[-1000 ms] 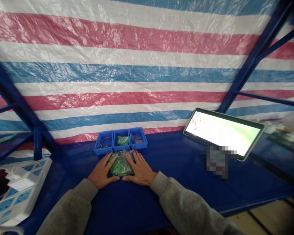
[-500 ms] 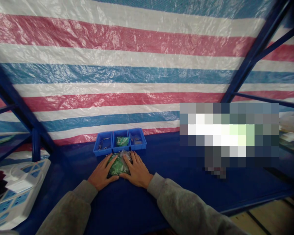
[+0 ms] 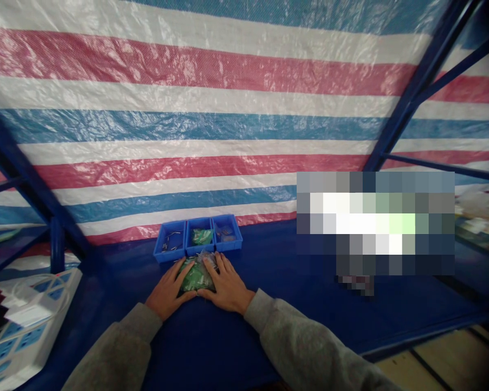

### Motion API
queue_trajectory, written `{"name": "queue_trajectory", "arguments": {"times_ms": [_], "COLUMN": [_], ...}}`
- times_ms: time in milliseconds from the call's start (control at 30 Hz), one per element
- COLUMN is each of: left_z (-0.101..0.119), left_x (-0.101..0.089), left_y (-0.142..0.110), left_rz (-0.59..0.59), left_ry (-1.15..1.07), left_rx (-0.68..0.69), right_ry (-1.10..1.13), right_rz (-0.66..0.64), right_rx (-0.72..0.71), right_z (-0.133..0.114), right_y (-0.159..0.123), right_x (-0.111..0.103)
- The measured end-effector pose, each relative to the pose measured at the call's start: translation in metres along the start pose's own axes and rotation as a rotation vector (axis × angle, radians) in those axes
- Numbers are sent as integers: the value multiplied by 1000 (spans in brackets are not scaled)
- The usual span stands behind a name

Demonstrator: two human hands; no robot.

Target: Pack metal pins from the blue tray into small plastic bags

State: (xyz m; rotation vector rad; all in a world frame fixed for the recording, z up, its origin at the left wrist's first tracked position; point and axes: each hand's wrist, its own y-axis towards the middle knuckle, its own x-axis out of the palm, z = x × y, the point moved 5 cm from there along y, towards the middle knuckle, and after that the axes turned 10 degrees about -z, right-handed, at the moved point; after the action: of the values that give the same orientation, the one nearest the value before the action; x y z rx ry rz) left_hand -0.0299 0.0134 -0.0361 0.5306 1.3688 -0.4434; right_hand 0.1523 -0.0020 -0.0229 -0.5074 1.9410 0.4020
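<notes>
1. Grey sleeves [image 3: 305,342] cover both forearms, reaching in from the near edge of the blue work table [image 3: 293,320].
2. The left hand [image 3: 170,289] and right hand [image 3: 226,285] lie open and flat, fingers spread, gripping nothing.
3. Between and under them sits a plastic bag of green parts [image 3: 196,276], touched by both.
4. Left of the left hand lies a white power strip [image 3: 24,331].
5. Just beyond the fingertips stands a blue three-compartment tray [image 3: 169,257], holding metal pins [image 3: 170,241] on the left, a green packet [image 3: 201,236] in the middle, and small dark parts [image 3: 227,234] on the right.
6. Farther off, right of the right hand, a pixelated patch [image 3: 375,228] hides whatever stands there.
7. Farthest, a striped tarpaulin [image 3: 187,136] hangs behind the table.
</notes>
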Motion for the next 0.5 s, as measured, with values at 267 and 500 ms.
{"name": "queue_trajectory", "arguments": {"times_ms": [267, 500], "left_z": [-2, -1], "left_x": [1, -1], "left_y": [0, 0], "left_rz": [-17, -2], "left_ry": [-8, -12], "left_rx": [-7, -2], "right_ry": [45, 30], "right_rz": [-176, -143], "right_rx": [-80, -83], "right_z": [9, 11], "right_y": [4, 5], "right_x": [-1, 0]}}
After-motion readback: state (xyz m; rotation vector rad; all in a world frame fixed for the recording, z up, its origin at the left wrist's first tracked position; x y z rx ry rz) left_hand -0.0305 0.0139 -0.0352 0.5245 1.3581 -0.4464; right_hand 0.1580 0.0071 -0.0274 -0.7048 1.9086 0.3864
